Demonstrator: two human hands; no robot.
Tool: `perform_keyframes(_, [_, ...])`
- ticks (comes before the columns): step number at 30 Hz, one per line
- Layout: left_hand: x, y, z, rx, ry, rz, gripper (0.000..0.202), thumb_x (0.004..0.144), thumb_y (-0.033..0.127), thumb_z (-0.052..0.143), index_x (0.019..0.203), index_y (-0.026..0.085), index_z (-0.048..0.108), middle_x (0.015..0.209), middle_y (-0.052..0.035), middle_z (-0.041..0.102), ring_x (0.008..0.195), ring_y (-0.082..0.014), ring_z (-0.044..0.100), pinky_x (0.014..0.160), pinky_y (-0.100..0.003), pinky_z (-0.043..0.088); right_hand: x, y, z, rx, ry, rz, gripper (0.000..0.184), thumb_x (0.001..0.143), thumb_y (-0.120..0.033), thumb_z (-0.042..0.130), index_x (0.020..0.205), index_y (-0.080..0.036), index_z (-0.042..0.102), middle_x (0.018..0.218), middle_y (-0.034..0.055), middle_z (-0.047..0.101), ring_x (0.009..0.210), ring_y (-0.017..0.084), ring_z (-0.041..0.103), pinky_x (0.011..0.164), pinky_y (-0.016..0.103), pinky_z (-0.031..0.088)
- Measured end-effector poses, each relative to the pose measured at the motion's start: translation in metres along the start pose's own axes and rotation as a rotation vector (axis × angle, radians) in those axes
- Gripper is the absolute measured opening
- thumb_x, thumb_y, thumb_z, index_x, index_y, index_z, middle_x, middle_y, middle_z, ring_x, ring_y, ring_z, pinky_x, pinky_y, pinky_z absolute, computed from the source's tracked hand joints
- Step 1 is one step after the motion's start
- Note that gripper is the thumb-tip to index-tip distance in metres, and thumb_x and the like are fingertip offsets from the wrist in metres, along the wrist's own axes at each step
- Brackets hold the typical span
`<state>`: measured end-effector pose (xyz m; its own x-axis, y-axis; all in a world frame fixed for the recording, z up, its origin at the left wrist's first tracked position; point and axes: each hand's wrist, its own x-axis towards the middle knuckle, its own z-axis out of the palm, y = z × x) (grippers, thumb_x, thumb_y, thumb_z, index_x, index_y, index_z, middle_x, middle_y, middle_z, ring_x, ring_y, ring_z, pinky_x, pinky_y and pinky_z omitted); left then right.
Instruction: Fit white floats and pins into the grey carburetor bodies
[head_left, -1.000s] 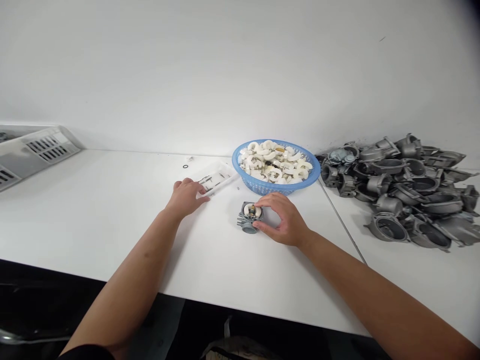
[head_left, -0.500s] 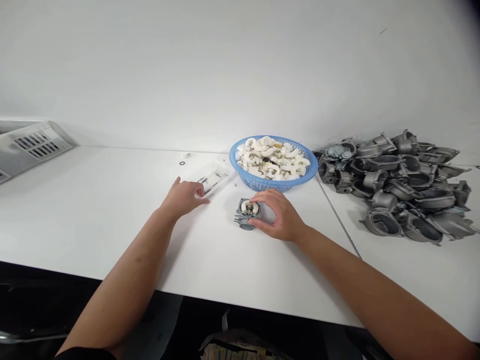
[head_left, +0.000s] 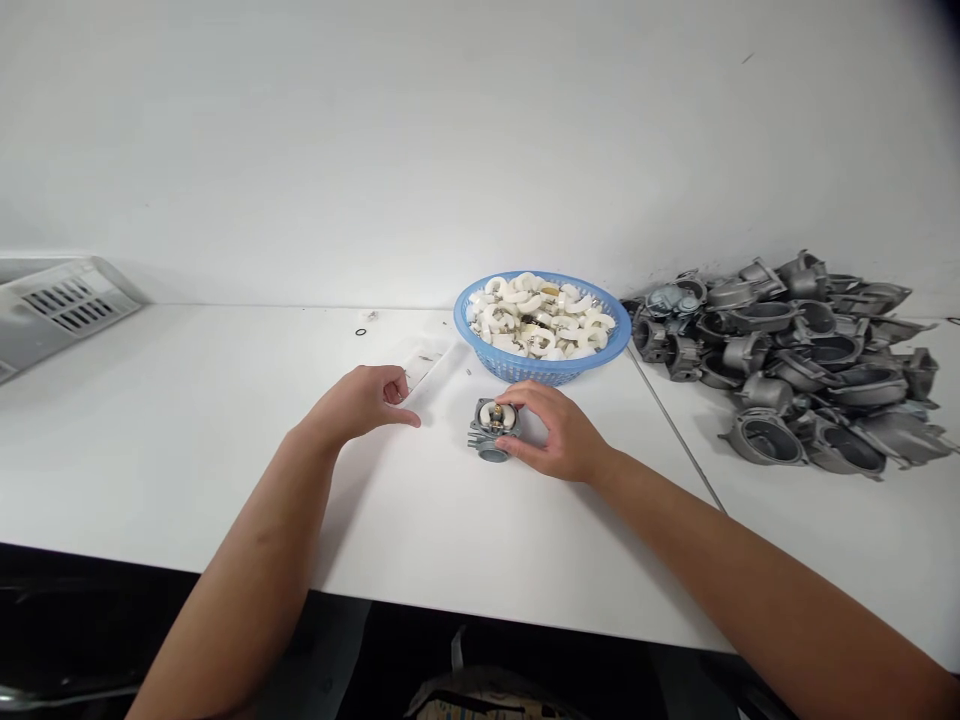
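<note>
A small grey metal carburetor body rests on the white table, its open top facing up with a white float and a brass part inside. My right hand grips its right side between thumb and fingers. To the left, my left hand is at a shallow clear plastic tray holding a few small dark pins. Its fingers curl over the near edge and the thumb points out below. The tray looks tipped; the fingertips are partly hidden.
Behind the carburetor stands a blue basket heaped with white floats. Grey metal castings are piled at the right, past a table seam. A black rubber ring lies behind the tray. A slotted white container is at far left.
The tray now appears more tilted, showing less of its floor, and my left hand has shifted slightly. My right hand stays on the carburetor body.
</note>
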<state>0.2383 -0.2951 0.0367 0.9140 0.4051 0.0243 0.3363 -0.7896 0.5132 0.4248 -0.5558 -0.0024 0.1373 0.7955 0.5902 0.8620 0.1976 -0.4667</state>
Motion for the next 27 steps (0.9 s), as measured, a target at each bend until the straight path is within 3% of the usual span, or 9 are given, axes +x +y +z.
perform_keyframes(6, [0.006,0.004,0.009,-0.027,0.02,0.03,0.056,0.054,0.067,0.085,0.071,0.023,0.055,0.068,0.0008,0.056,0.058,-0.015,0.048,0.049,-0.026,0.034,0.0,0.0,0.0,-0.003,0.005,-0.001,0.038,0.086,-0.036,0.073,0.12,-0.023,0.06,0.11,0.0084,0.067,0.101,0.025,0.064,0.089,0.041,0.054])
perform_keyframes(10, [0.011,0.002,0.016,-0.093,0.186,0.047,0.058,0.057,0.071,0.082,0.065,0.022,0.052,0.062,0.0019,0.052,0.056,-0.0137,0.045,0.051,-0.027,0.032,0.0,-0.001,0.0,-0.008,0.019,-0.012,0.038,0.085,-0.035,0.074,0.118,-0.023,0.06,0.109,0.0074,0.067,0.098,0.024,0.064,0.087,0.039,0.054])
perform_keyframes(14, [0.016,-0.005,0.026,-0.138,0.361,0.106,0.055,0.061,0.074,0.079,0.067,0.022,0.06,0.062,-0.0002,0.06,0.06,-0.0162,0.054,0.055,-0.028,0.039,0.001,-0.003,-0.001,-0.007,0.017,-0.005,0.036,0.085,-0.035,0.074,0.117,-0.023,0.06,0.108,0.0072,0.068,0.099,0.024,0.064,0.087,0.039,0.053])
perform_keyframes(22, [0.021,0.001,0.047,-0.179,0.473,0.146,0.05,0.064,0.069,0.08,0.067,0.021,0.068,0.063,-0.0007,0.069,0.059,-0.0151,0.057,0.06,-0.028,0.045,0.001,-0.002,0.0,-0.007,0.016,0.001,0.036,0.085,-0.036,0.074,0.117,-0.022,0.061,0.108,0.0067,0.068,0.098,0.023,0.064,0.086,0.038,0.053])
perform_keyframes(27, [0.021,0.003,0.05,-0.249,0.558,0.178,0.047,0.065,0.061,0.084,0.06,0.019,0.063,0.054,0.0013,0.064,0.05,-0.0108,0.049,0.052,-0.024,0.041,0.0,0.0,0.001,0.01,0.002,0.019,0.039,0.086,-0.038,0.074,0.119,-0.022,0.06,0.11,0.0069,0.067,0.1,0.023,0.063,0.086,0.038,0.052])
